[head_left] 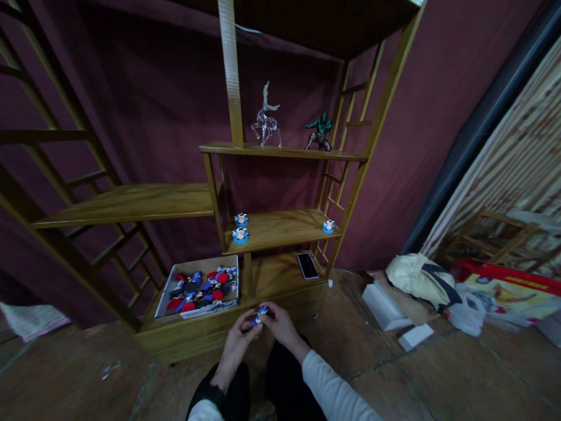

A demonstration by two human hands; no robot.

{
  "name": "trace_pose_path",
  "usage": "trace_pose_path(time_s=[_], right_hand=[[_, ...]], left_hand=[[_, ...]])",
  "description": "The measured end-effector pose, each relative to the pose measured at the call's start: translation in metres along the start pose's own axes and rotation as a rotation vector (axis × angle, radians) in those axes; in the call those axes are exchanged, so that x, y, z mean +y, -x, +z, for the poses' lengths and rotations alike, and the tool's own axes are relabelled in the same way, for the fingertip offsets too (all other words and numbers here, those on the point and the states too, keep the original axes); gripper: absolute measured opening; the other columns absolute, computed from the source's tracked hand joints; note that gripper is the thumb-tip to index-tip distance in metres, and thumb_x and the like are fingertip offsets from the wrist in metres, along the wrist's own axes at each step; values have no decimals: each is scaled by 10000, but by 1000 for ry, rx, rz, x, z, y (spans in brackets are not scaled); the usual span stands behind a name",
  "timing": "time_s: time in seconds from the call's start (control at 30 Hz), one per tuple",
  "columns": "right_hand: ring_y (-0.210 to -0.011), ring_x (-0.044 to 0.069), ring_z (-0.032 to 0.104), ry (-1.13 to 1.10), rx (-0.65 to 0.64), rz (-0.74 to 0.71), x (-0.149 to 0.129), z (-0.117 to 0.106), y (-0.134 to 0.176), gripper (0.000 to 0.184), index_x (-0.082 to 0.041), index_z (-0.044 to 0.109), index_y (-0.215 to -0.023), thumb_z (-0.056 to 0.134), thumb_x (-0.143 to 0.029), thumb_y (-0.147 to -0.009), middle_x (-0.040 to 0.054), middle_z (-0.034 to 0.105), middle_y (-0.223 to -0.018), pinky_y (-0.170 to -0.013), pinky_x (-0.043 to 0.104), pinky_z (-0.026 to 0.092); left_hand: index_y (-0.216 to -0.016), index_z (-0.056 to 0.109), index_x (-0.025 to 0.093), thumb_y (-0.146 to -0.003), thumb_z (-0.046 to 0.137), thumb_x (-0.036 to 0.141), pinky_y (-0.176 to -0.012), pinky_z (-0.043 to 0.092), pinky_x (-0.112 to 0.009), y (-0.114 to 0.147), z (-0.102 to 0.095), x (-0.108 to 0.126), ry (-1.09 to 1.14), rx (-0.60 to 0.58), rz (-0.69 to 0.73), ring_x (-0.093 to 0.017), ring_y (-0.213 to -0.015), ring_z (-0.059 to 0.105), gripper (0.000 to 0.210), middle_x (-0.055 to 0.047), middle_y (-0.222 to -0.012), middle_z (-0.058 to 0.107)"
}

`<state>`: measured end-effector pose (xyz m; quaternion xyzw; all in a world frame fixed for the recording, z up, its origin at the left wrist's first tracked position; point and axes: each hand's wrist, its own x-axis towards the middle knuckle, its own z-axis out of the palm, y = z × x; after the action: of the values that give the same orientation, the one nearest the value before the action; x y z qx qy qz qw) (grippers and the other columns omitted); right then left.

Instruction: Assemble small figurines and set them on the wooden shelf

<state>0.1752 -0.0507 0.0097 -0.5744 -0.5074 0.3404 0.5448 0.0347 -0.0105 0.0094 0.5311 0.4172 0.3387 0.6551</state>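
- Fig (260,316): small, blue/white, betw. the two hands, in front of cab. base (193,336).
- L hand (241,334): fingers curled in, tips pinching fig from its L side; palm part hidden.
- R hand (280,325): thumb + fingers closed on fig from R & top, so both hands grip it at once.
- Exact finger contact too small to tell; fig's detail ditto.
- Hands nearly meet at fig, just above dark-clad knees (236,380); lt. grey sleeve (335,386) on R arm, dark cuff (213,393) at L wrist.
- Box (205,265): open, white rim, on btm shelf (272,275), L of hands & a bit beyond; full of loose box figs (205,289), red/blue/black, piled any which way.
- Phone (307,266): same shelf, R side, flat, dark screen up; beyond R hand, well apart from fig.
- Mid shelf (284,228): 3 blue-based figs, upright. Front-L one (241,235) w/ rear-L one (241,219) just behind; R one (328,226) alone nr. R end.
- Top shelf (284,153): clear deer (266,126) L, green statue (322,131) R, well apart.
- Floor, R: long white box (385,307), sm. white box (415,337), cream bag (414,278), plastic bag (468,313), red-edged carton (508,286).
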Motion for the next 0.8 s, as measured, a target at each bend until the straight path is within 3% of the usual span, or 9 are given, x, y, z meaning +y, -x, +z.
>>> trace_pose_path(time_s=[0.1, 0.2, 0.33, 0.47, 0.63, 0.8], right_hand=[[-824, 180, 611, -38, 34, 12, 3, -8, -4, 283, -247, 628, -988, 605, -326, -717, 7, 659, -886, -774, 308, 480], [-805, 177, 608, -98, 58, 10, -5, -23, -14, 289, -224, 632, -952, 618, -377, -707, 14, 656, -863, -765, 307, 484], [-728, 164, 601, -228, 131, 29, -34, -48, -35, 339, -201, 628, -922, 628, -438, -680, 19, 647, -801, -670, 284, 505], [-710, 149, 592, -269, 169, -42, -74, -76, -59, 388, -205, 613, -985, 624, -442, -678, 14, 641, -801, -632, 266, 509], [-720, 139, 597, -213, 140, -172, -116, -109, -102, 410, -191, 597, -1026, 642, -387, -669, 29, 649, -831, -642, 246, 491], [-674, 120, 591, -45, 163, -287, -134, -134, -153, 374, -190, 615, -995, 647, -340, -654, 10, 647, -782, -654, 237, 481]], left_hand=[[-1144, 543, 161, -528, 729, 479, -610, 488, -280, 4, 0, 8, 12, 28, -12, -179, -671, 637, 718, -47, -763, 671], [-1105, 572, 147, -547, 704, 512, -598, 487, -275, 7, 0, 14, 13, 52, -20, -172, -653, 636, 680, -62, -789, 670], [-1027, 612, 142, -525, 716, 509, -584, 477, -264, 6, 0, 13, 7, 48, -30, -169, -642, 633, 630, -59, -768, 667], [-962, 632, 141, -538, 713, 497, -574, 468, -260, 3, -2, 6, 13, 22, -30, -170, -642, 632, 559, -64, -770, 668], [-942, 642, 143, -573, 694, 484, -587, 470, -263, 3, -5, 4, 7, 10, -15, -169, -657, 630, 505, -66, -771, 671], [-921, 653, 148, -569, 687, 493, -573, 464, -256, 2, -6, 6, -16, 18, -25, -166, -649, 626, 494, -64, -775, 673]])
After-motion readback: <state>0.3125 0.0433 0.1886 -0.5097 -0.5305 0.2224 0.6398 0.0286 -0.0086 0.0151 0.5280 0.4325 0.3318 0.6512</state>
